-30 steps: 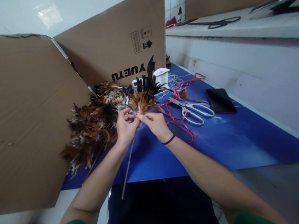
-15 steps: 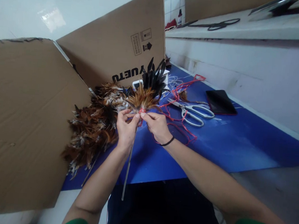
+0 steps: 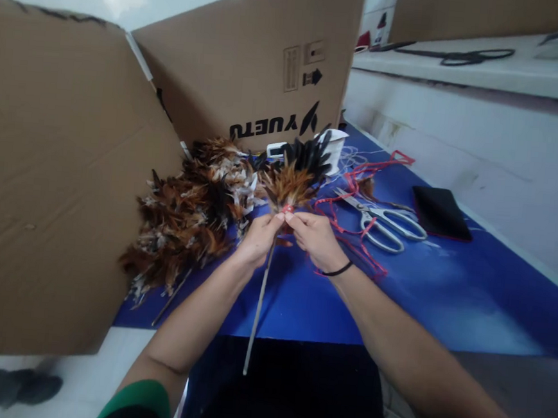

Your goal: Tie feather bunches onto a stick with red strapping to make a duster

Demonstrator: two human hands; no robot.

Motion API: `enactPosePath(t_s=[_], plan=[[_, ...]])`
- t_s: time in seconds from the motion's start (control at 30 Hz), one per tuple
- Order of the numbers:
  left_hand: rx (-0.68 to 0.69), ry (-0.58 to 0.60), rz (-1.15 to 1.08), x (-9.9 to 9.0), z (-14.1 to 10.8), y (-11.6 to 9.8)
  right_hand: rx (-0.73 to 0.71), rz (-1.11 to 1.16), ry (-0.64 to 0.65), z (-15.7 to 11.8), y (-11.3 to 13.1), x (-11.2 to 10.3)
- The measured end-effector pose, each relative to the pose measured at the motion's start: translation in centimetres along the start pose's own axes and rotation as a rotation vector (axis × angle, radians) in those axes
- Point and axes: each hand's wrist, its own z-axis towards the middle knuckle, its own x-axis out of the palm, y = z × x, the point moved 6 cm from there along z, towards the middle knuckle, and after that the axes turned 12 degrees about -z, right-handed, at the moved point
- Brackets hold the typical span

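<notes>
Rust-brown and glossy black feathers fan out in a tuft at 12 o'clock from the hands, bound at its base with thin red string. Left hand and right hand meet there, thumbs and forefingers pinching at the binding, tips nearly touching; the other fingers look curled in, though their exact hold is hidden. A slim, straight stick runs down from the tuft toward 6 o'clock, past the edge of the smooth blue tabletop.

At 9 o'clock lies a shaggy feather heap — brown, black and downy white — against a matte cardboard panel. Scissors with looped pale handles rest at 3 o'clock, loose red strands around them, and a flat black rectangular item just beyond. A white spool stands at 1 o'clock.
</notes>
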Motion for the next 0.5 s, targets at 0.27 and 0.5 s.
enactPosePath(t_s=[0.27, 0.5], plan=[[-0.089, -0.068, 0.121, -1.3, 0.5, 2.8, -0.017, -0.430, 0.085, 0.5, -0.9, -0.8], [-0.191, -0.091, 0.074, -2.1, 0.7, 4.4, -0.004, -0.755, 0.002, 0.3, -2.3, -1.1]])
